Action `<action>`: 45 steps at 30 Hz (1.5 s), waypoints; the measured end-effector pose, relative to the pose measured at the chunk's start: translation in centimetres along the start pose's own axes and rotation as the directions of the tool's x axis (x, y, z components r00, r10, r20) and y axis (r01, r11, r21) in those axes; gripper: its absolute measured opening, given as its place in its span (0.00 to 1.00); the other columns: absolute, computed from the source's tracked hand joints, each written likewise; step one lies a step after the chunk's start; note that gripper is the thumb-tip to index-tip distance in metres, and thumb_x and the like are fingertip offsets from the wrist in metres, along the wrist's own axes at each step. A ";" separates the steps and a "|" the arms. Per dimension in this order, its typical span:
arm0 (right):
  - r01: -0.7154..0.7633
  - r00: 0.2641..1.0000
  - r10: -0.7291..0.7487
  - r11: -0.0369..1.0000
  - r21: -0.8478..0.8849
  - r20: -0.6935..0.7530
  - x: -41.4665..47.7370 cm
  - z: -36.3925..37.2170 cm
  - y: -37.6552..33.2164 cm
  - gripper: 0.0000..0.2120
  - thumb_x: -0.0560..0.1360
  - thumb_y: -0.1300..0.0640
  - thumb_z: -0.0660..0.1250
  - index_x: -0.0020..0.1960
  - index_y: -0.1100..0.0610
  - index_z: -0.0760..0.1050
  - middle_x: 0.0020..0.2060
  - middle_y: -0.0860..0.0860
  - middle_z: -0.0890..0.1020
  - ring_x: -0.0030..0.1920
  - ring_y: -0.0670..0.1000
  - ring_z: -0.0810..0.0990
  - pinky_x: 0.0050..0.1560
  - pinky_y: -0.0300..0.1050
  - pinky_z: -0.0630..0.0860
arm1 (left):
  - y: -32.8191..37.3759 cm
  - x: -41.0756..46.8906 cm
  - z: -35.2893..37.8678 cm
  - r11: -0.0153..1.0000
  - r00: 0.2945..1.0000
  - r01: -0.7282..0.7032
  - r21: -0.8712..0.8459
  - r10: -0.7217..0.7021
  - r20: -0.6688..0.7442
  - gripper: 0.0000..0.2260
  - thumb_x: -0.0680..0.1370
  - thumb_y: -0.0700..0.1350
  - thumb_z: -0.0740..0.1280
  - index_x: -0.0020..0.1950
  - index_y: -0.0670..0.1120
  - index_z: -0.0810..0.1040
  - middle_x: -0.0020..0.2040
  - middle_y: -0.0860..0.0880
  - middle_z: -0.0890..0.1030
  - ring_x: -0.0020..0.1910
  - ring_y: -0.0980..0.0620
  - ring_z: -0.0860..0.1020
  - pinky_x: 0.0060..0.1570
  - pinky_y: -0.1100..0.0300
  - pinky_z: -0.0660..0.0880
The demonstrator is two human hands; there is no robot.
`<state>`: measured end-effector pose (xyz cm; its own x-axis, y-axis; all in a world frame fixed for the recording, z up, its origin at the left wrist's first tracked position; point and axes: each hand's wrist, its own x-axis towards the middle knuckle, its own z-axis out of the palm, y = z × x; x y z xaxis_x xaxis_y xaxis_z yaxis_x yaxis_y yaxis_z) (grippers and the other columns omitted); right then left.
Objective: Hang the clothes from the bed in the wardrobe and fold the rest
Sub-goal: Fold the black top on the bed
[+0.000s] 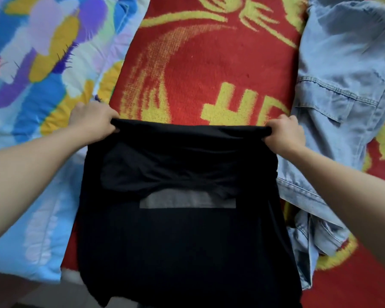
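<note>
1. Head view, hands: left hand [93, 121] & right hand [285, 134] are held apart, each w/ fingers curled tight on one end of the far edge of a black soft-fabric garment [187, 252].
2. The garment spans btwn both hands and drapes toward the person. Its far edge looks rolled or doubled over, prob. held taut to square up a fold.
3. Light-blue denim jacket [342, 96] lies spread out just beyond and outside the right hand, prob. waiting for a hanger.
4. Multicolour brush-stroke print bedding [31, 63] lies beyond and under the left hand.
5. Red fleecy blanket w/ yellow pattern [209, 63] shows btwn and beyond the hands.
6. Writing: grey rectangular patch [187, 202] on the garment has no legible text. Yellow marks on the blanket near the right hand are part-covered, can't read.
</note>
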<state>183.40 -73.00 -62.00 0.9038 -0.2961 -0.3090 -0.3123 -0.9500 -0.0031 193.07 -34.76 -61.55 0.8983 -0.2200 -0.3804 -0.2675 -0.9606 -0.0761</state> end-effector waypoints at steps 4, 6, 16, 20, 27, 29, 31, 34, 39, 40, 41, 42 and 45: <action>-0.059 0.995 0.072 0.983 0.175 -0.071 2.1 -2.9 0.8 0.10 0.71 0.63 0.65 0.52 0.60 0.77 0.52 0.61 0.78 0.57 0.63 0.73 0.51 0.52 0.70 | -0.2 1.5 -3.3 0.983 0.985 -0.030 -0.181 -0.001 -0.171 0.08 0.73 0.40 0.68 0.51 0.41 0.81 0.50 0.34 0.79 0.50 0.34 0.76 0.43 0.49 0.70; -0.083 0.991 0.106 0.967 0.240 -0.084 2.6 -3.7 1.1 0.10 0.71 0.64 0.65 0.51 0.59 0.77 0.50 0.62 0.79 0.54 0.63 0.76 0.49 0.52 0.71 | 0.1 1.9 -4.4 0.966 0.979 -0.056 -0.252 0.003 -0.204 0.09 0.74 0.40 0.68 0.53 0.41 0.81 0.51 0.34 0.79 0.52 0.34 0.76 0.44 0.49 0.70; 0.332 0.934 -0.274 0.901 0.280 -0.228 -9.0 -3.1 4.4 0.12 0.61 0.74 0.74 0.42 0.68 0.78 0.39 0.62 0.82 0.40 0.63 0.82 0.40 0.50 0.74 | -1.7 -8.6 -0.9 0.871 0.821 -0.470 -0.144 0.372 -0.433 0.15 0.72 0.42 0.61 0.48 0.35 0.83 0.41 0.37 0.83 0.37 0.36 0.82 0.34 0.47 0.76; 0.558 0.810 -0.546 0.830 -0.003 -0.214 -16.0 0.3 5.4 0.05 0.58 0.68 0.65 0.34 0.64 0.76 0.46 0.61 0.83 0.48 0.64 0.82 0.44 0.52 0.71 | -1.8 -15.7 4.3 0.847 0.778 -0.520 -0.110 0.416 -0.471 0.15 0.69 0.37 0.57 0.45 0.34 0.83 0.46 0.39 0.84 0.42 0.38 0.83 0.44 0.53 0.70; 0.686 0.727 -0.645 0.670 -0.285 0.234 -20.3 6.8 6.0 0.16 0.64 0.60 0.53 0.34 0.60 0.80 0.53 0.63 0.81 0.55 0.63 0.80 0.53 0.58 0.76 | 0.5 -23.4 13.0 0.934 0.936 -0.305 -0.186 0.257 -0.242 0.19 0.69 0.38 0.53 0.43 0.36 0.84 0.47 0.41 0.84 0.44 0.37 0.83 0.40 0.44 0.78; 0.670 0.742 -0.620 0.689 -0.276 0.256 -20.1 6.9 5.4 0.17 0.63 0.57 0.53 0.36 0.60 0.80 0.55 0.63 0.81 0.57 0.63 0.79 0.58 0.60 0.69 | 1.4 -23.3 12.8 0.960 0.955 -0.235 -0.154 0.198 -0.222 0.19 0.69 0.39 0.53 0.45 0.39 0.84 0.49 0.41 0.84 0.48 0.38 0.82 0.44 0.44 0.76; 0.666 0.746 -0.637 0.708 -0.237 0.192 -20.1 6.8 4.6 0.16 0.66 0.52 0.57 0.38 0.60 0.80 0.57 0.62 0.80 0.60 0.62 0.78 0.60 0.59 0.65 | 2.6 -22.6 12.3 0.974 0.949 -0.194 -0.115 0.156 -0.272 0.19 0.69 0.40 0.55 0.49 0.41 0.83 0.54 0.40 0.81 0.53 0.38 0.80 0.48 0.46 0.72; 0.615 0.782 -0.622 0.763 -0.199 0.033 -19.1 6.1 2.5 0.16 0.69 0.48 0.63 0.45 0.59 0.81 0.60 0.61 0.78 0.61 0.61 0.77 0.60 0.57 0.66 | 5.4 -19.9 10.7 0.981 0.937 -0.180 -0.070 0.150 -0.316 0.19 0.71 0.41 0.61 0.60 0.42 0.79 0.64 0.36 0.74 0.60 0.36 0.75 0.52 0.44 0.72; 0.236 0.969 -0.223 0.963 -0.132 0.110 -12.8 4.9 -0.2 0.37 0.70 0.56 0.70 0.74 0.61 0.58 0.73 0.60 0.60 0.74 0.58 0.57 0.68 0.59 0.58 | 5.9 -12.0 8.3 0.997 0.996 -0.067 -0.022 0.069 0.061 0.39 0.74 0.55 0.68 0.78 0.50 0.49 0.78 0.43 0.49 0.76 0.42 0.49 0.70 0.41 0.51; 0.199 0.970 -0.172 0.967 -0.156 0.172 -11.5 4.9 0.1 0.38 0.72 0.55 0.68 0.76 0.59 0.52 0.74 0.58 0.60 0.74 0.56 0.55 0.69 0.60 0.55 | 5.0 -10.3 8.0 0.999 0.989 -0.037 -0.008 0.038 0.143 0.43 0.72 0.59 0.68 0.78 0.52 0.44 0.78 0.45 0.48 0.76 0.44 0.48 0.70 0.40 0.49; 0.179 0.965 -0.132 0.963 -0.200 0.229 -10.6 4.9 0.5 0.38 0.73 0.54 0.67 0.76 0.58 0.50 0.72 0.56 0.62 0.73 0.55 0.57 0.69 0.60 0.55 | 4.2 -9.0 7.7 1.000 0.976 -0.007 -0.022 0.011 0.217 0.46 0.71 0.62 0.69 0.77 0.53 0.42 0.78 0.46 0.51 0.75 0.45 0.50 0.70 0.39 0.49; 0.176 0.957 -0.110 0.955 -0.240 0.267 -10.0 5.0 0.8 0.36 0.73 0.53 0.67 0.75 0.58 0.53 0.69 0.56 0.66 0.70 0.56 0.60 0.68 0.60 0.55 | 3.4 -8.1 7.4 0.999 0.965 0.019 -0.038 -0.009 0.262 0.47 0.70 0.62 0.70 0.77 0.54 0.43 0.76 0.46 0.57 0.74 0.44 0.56 0.68 0.38 0.51; 0.205 0.959 -0.134 0.937 -0.284 0.251 -9.6 4.8 0.7 0.14 0.73 0.54 0.65 0.57 0.58 0.73 0.53 0.56 0.76 0.59 0.58 0.67 0.62 0.55 0.58 | 1.6 -7.2 6.4 1.000 0.956 -0.002 -0.017 0.007 0.293 0.26 0.72 0.52 0.69 0.69 0.51 0.67 0.58 0.45 0.77 0.61 0.43 0.72 0.61 0.46 0.59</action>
<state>173.14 -70.36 -63.62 0.8345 -0.1319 -0.5349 -0.0242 -0.9788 0.2036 183.93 -33.62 -64.84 0.7546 -0.1672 -0.6345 -0.2633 -0.9629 -0.0594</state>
